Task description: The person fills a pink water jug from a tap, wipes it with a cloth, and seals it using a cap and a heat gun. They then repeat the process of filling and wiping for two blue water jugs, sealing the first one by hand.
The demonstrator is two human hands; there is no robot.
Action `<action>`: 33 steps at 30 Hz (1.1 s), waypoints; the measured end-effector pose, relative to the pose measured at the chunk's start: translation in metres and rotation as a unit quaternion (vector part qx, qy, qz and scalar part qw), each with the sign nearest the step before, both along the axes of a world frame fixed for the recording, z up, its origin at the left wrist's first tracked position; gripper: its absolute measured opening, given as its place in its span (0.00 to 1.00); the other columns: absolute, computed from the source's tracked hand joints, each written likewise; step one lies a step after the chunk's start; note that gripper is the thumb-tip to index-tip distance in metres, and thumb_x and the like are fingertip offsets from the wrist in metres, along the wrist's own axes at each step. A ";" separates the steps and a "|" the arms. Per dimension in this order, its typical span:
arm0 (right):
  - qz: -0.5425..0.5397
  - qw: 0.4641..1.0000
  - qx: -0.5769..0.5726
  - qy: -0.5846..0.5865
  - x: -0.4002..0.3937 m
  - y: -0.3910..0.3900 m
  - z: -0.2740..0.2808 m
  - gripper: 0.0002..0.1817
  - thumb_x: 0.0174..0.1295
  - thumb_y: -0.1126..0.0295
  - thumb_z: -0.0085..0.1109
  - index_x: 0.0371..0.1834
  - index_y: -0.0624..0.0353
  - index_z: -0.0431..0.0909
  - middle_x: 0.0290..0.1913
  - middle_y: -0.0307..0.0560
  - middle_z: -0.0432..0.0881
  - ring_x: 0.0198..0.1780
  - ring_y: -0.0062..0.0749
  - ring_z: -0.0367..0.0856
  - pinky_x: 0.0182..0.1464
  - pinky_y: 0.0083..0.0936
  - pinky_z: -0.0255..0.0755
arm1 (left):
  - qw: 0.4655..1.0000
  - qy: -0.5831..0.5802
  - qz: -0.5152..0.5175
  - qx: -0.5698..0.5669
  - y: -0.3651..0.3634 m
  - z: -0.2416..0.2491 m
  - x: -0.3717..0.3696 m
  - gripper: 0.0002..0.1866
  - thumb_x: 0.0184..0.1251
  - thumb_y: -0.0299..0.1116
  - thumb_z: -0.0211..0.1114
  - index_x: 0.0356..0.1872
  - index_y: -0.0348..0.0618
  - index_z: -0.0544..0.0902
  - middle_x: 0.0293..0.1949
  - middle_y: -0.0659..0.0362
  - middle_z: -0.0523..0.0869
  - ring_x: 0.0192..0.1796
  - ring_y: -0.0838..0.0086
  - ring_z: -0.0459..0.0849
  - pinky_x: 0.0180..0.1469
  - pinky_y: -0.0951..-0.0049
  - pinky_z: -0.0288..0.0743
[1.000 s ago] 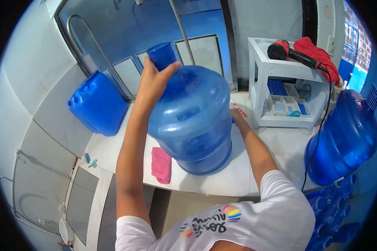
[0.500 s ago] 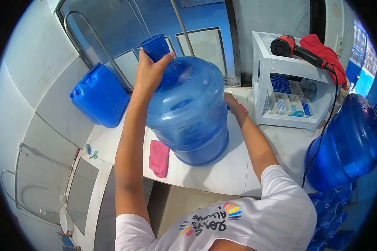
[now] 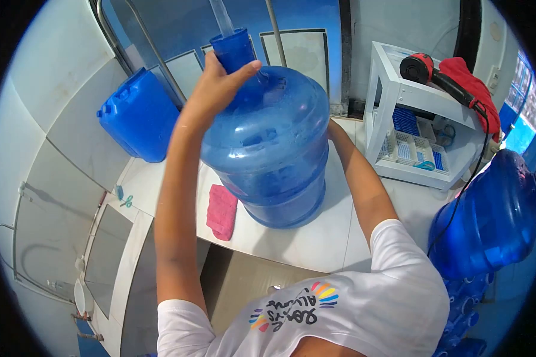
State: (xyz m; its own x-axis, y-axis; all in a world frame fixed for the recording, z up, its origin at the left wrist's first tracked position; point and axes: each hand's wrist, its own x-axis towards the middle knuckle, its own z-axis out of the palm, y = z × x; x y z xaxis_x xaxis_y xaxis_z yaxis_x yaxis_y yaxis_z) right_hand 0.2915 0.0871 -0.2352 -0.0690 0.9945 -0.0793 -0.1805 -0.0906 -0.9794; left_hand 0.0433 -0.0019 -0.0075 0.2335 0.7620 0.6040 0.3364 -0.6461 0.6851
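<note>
A large blue translucent water jug (image 3: 268, 154) stands upright on the white tiled counter. My left hand (image 3: 215, 84) is closed around its neck, thumb on the right side. A clear column (image 3: 222, 18), water or a tube, comes down from above to the mouth of the neck. My right arm reaches to the far right side of the jug; its wrist (image 3: 335, 128) shows, but the fingers are hidden behind the jug. A folded pink cloth (image 3: 221, 212) lies on the counter left of the jug's base.
To the left stands a blue jerrycan (image 3: 140, 116). A white shelf unit (image 3: 393, 98) on the right carries a red and black corded tool (image 3: 420, 68), a red cloth (image 3: 464, 77) and small baskets. Another blue jug (image 3: 485, 220) is at far right. Small scissors (image 3: 126, 201) lie at left.
My view has shifted slightly. The clear column at the neck now looks thicker. My right hand, partly visible beside the jug before, has gone further behind it. My left hand keeps its hold.
</note>
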 end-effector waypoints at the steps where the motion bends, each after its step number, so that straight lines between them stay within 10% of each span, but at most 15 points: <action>1: 0.014 1.000 0.019 0.017 0.002 0.005 -0.005 0.18 0.58 0.58 0.55 0.43 0.61 0.79 0.37 0.45 0.81 0.37 0.25 0.79 0.38 0.22 0.73 | 0.997 0.034 0.053 0.035 -0.004 0.004 -0.013 0.34 0.57 0.46 0.64 0.55 0.29 0.63 0.46 0.47 0.78 0.49 0.65 0.77 0.52 0.70 0.69; 4: 0.051 0.995 0.082 0.033 0.011 0.023 -0.032 0.18 0.57 0.57 0.55 0.42 0.60 0.80 0.37 0.43 0.81 0.36 0.24 0.78 0.38 0.21 0.72 | 0.971 0.058 -0.002 0.233 -0.014 0.022 -0.078 0.30 0.68 0.42 0.51 0.64 0.33 0.59 0.56 0.54 0.73 0.59 0.68 0.69 0.62 0.72 0.58; 10: -0.041 0.994 0.089 -0.055 0.022 -0.003 -0.048 0.17 0.56 0.57 0.56 0.38 0.59 0.82 0.33 0.39 0.82 0.34 0.22 0.77 0.36 0.19 0.70 | 0.990 -0.008 -0.134 0.041 0.003 -0.004 -0.065 0.29 0.68 0.42 0.50 0.64 0.34 0.59 0.58 0.53 0.72 0.60 0.67 0.68 0.64 0.70 0.57; 21: -0.081 0.996 0.040 0.009 0.013 -0.006 -0.037 0.22 0.59 0.55 0.55 0.49 0.61 0.77 0.43 0.42 0.80 0.41 0.29 0.78 0.43 0.26 0.72 | 0.997 0.027 -0.048 -0.058 -0.072 0.097 -0.231 0.28 0.68 0.41 0.48 0.64 0.36 0.61 0.60 0.50 0.68 0.63 0.65 0.66 0.66 0.66 0.55; 33: -0.157 0.962 0.101 -0.199 0.028 -0.010 -0.059 0.18 0.60 0.55 0.52 0.40 0.59 0.79 0.33 0.51 0.82 0.34 0.39 0.80 0.36 0.32 0.71 | 0.916 0.079 0.020 -0.393 -0.228 0.064 -0.295 0.27 0.68 0.40 0.46 0.64 0.38 0.62 0.63 0.46 0.65 0.66 0.63 0.63 0.68 0.62 0.52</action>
